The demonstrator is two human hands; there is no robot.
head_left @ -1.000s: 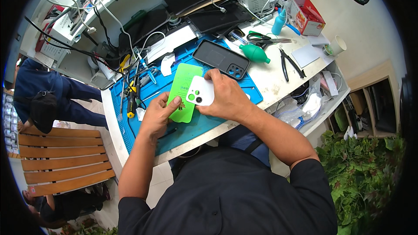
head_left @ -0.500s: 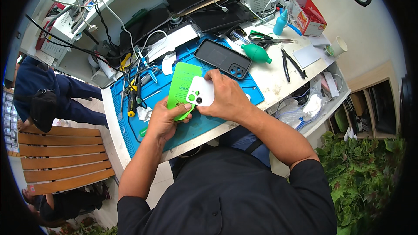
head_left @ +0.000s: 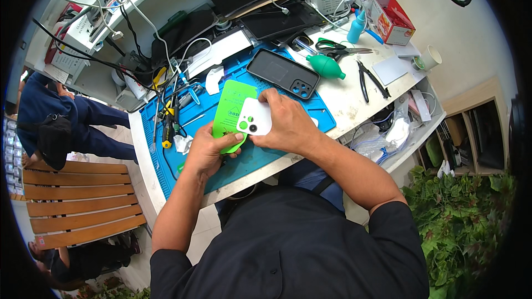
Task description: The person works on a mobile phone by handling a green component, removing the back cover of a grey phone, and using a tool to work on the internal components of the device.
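White bench (head_left: 344, 98) bearing blue mat (head_left: 249, 160), pliers (head_left: 363, 84), scissors (head_left: 339, 51)

The fingers (head_left: 269, 97) of the right hand (head_left: 289, 124) are covering one end of the white panel (head_left: 262, 112), while that panel is hiding part of the green card (head_left: 228, 99). The left hand (head_left: 205, 147) is covering the card's lower left edge (its smallest print is coming out too small to read), and a small green item (head_left: 181, 167) is peeking out, partly hidden, beside the left forearm (head_left: 182, 202). The picture's dark edge is cutting off a standing person (head_left: 43, 97); a slatted bench (head_left: 83, 195) is partly obscuring another person (head_left: 91, 260).
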